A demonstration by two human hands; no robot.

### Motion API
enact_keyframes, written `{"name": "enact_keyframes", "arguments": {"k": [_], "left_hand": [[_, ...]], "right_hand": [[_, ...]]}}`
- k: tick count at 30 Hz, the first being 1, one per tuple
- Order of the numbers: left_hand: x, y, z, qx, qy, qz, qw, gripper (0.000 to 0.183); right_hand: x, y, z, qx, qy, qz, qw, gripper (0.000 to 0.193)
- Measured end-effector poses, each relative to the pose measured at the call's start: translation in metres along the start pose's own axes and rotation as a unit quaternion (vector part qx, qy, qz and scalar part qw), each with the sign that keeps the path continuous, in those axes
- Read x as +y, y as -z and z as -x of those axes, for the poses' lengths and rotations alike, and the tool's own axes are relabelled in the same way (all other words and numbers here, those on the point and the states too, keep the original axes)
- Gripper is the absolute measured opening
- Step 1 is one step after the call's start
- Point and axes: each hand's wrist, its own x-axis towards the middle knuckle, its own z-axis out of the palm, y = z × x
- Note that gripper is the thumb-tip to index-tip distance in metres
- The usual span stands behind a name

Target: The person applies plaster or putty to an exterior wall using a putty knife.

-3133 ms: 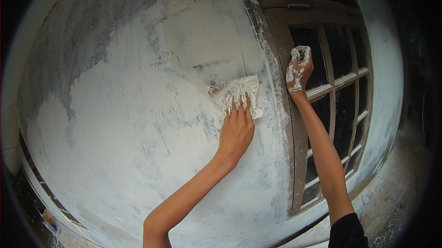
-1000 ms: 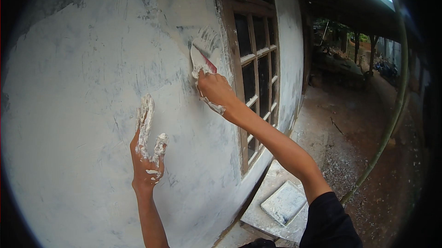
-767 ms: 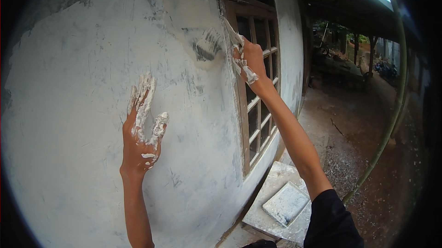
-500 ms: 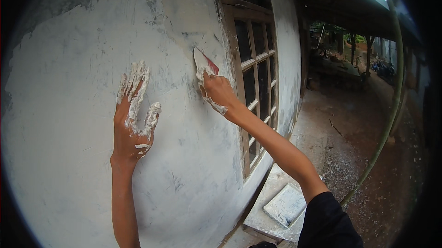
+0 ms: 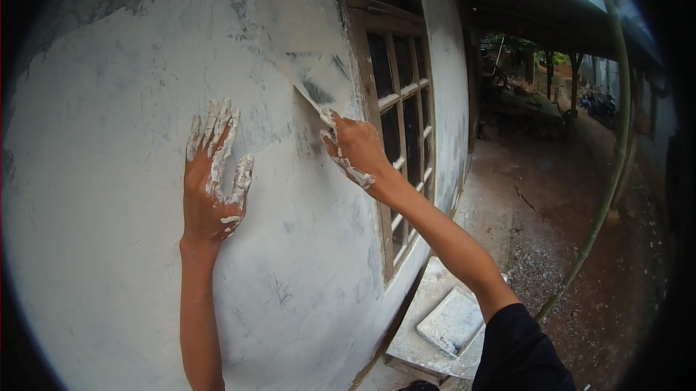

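My left hand lies flat and open on the white-plastered wall, its fingers smeared with white putty. My right hand is closed around a flat putty scraper, whose blade presses against the wall just left of the wooden window frame. Grey streaks of wet filler show around the blade. The scraper's handle is hidden inside my fist.
A barred window with dark panes sits right of my right hand. Below it on the ground lies a board carrying a white slab of putty. A green bamboo pole leans at the right over a dirt yard.
My right hand with the scraper has swept back and forth along the wall beside the window frame and now sits lower left of it. My left hand shifted slightly up the wall.
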Motion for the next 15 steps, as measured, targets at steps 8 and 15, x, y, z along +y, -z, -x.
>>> {"name": "enact_keyframes", "arguments": {"k": [8,15], "left_hand": [[0.009,-0.01,-0.007,0.0,-0.007,0.021,1.0,0.056],[0.002,0.0,-0.002,0.025,-0.022,-0.01,0.999,0.048]], "right_hand": [[0.062,-0.005,-0.041,0.036,-0.094,0.039,0.994,0.021],[0.009,0.019,-0.011,0.045,-0.042,-0.019,0.998,0.021]]}}
